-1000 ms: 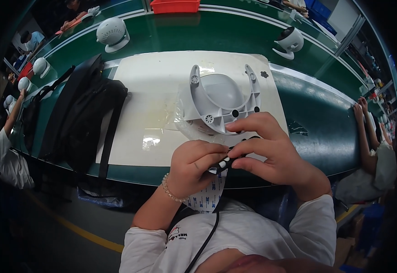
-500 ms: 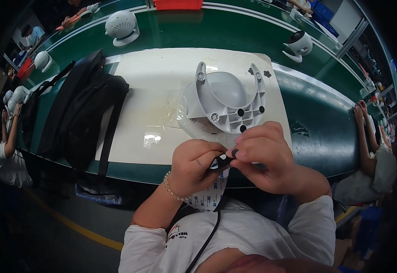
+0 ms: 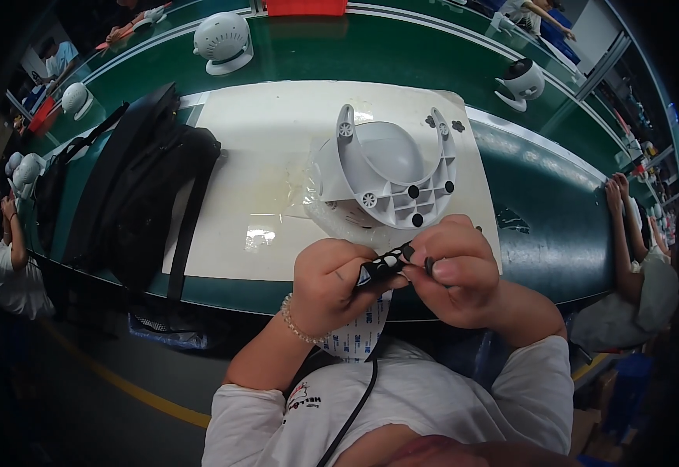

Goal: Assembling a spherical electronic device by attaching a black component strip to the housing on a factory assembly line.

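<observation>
My left hand (image 3: pixel 328 280) is closed on a sheet of black adhesive pads (image 3: pixel 386 265), curled so that its black face with pale round gaps shows on top. The white backing with blue print hangs below the fingers. Just to its right, my right hand (image 3: pixel 460 268) pinches a small round black pad (image 3: pixel 430 266) between thumb and fingers. Beyond both hands, a white plastic housing (image 3: pixel 390 152) lies with its ribbed, U-armed base (image 3: pixel 433 204) facing up. Several round black pads sit on that base. Clear plastic wrap (image 3: pixel 316 198) is under the housing.
The housing rests on a cream board (image 3: pixel 254 140) on the green table. A black bag (image 3: pixel 141 187) lies at left. On the conveyor beyond, white round devices (image 3: pixel 223 43) and a darker-faced one (image 3: pixel 522 82) stand. A red bin (image 3: pixel 307 6) is at the back; co-workers sit at both sides.
My right hand has drawn slightly right, with the black pad now apart from the sheet. More of the sheet's black face shows. The devices on the conveyor have shifted right.
</observation>
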### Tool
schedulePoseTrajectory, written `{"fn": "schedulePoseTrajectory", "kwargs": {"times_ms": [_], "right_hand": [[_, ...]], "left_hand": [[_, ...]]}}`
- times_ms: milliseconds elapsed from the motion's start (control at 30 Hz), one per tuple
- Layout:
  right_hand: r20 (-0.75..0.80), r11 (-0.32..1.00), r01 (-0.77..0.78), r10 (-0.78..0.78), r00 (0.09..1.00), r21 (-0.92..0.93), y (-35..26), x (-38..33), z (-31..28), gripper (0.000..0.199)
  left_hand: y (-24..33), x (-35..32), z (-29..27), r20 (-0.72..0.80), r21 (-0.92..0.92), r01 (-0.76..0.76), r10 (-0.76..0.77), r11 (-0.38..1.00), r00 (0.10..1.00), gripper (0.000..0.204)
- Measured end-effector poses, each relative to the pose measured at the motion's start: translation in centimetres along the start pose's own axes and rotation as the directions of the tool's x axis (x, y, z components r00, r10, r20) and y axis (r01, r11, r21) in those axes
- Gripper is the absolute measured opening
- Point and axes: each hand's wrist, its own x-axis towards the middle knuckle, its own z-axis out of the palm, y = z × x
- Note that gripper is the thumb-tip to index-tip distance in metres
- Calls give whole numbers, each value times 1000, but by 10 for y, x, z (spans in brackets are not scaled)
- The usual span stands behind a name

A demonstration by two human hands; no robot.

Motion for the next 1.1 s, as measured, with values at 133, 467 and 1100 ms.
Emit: {"fn": "schedulePoseTrajectory", "kwargs": {"times_ms": [133, 467, 1100], "right_hand": [[14, 989, 95, -94, 996, -109, 2, -1, 1, 45], [10, 971, 181, -185, 983, 155, 0, 6, -2, 37], [205, 742, -588, 552, 808, 323, 11, 67, -7, 68]], "left_hand": [[1, 3, -1, 28, 23, -40, 39, 999, 999, 30], [-4, -4, -11, 95, -226, 184, -167, 957, 981, 29], [-7, -3, 1, -33, 29, 115, -114, 993, 993, 22]]}}
